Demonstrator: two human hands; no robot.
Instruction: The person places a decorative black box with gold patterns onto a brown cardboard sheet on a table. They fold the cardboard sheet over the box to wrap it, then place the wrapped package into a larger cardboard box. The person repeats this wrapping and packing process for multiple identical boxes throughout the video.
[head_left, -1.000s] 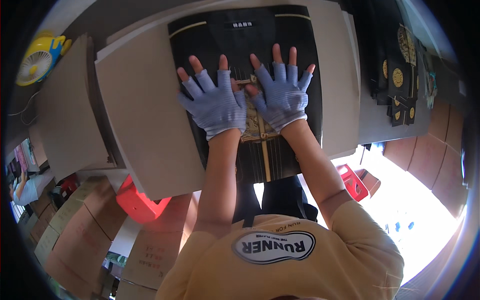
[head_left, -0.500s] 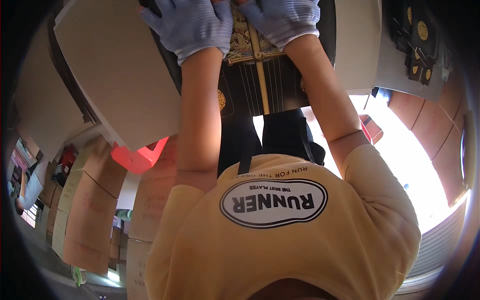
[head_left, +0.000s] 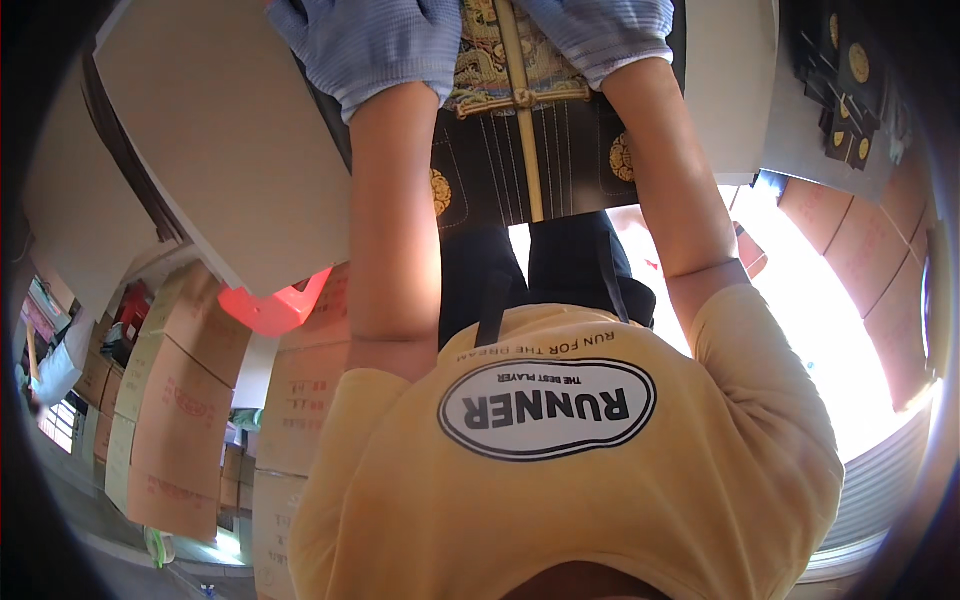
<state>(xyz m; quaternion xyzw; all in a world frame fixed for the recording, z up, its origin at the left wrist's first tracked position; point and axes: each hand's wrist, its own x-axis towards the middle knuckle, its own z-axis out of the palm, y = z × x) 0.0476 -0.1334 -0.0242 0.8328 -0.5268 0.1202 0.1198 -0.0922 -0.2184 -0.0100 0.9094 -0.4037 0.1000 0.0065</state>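
A black panel (head_left: 480,205) with white dashed lines lies at the table's near edge, under my hands. Down its middle runs a gold strip (head_left: 529,150), crossed by a knotted gold cord (head_left: 526,98). Above the cord sits a multicoloured brocade-like patterned area (head_left: 480,65). Round gold medallions (head_left: 622,157) flank the strip. My left hand (head_left: 380,45), in a blue striped glove, rests flat on the left side, fingers apart. My right hand (head_left: 605,35), gloved alike, lies flat on the right side. Most fingertips are cut off by the upper edge.
Large grey-white board (head_left: 230,140) covers the table to the left. Black pieces with gold medallions (head_left: 850,95) lie at the far right. A red plastic object (head_left: 272,308) shows below the table's left, beside stacked cardboard boxes (head_left: 185,420). More boxes (head_left: 870,235) stand right.
Both hands have slid slightly farther apart, the right one toward the right. More of the patterned area and the right medallion now shows between my arms.
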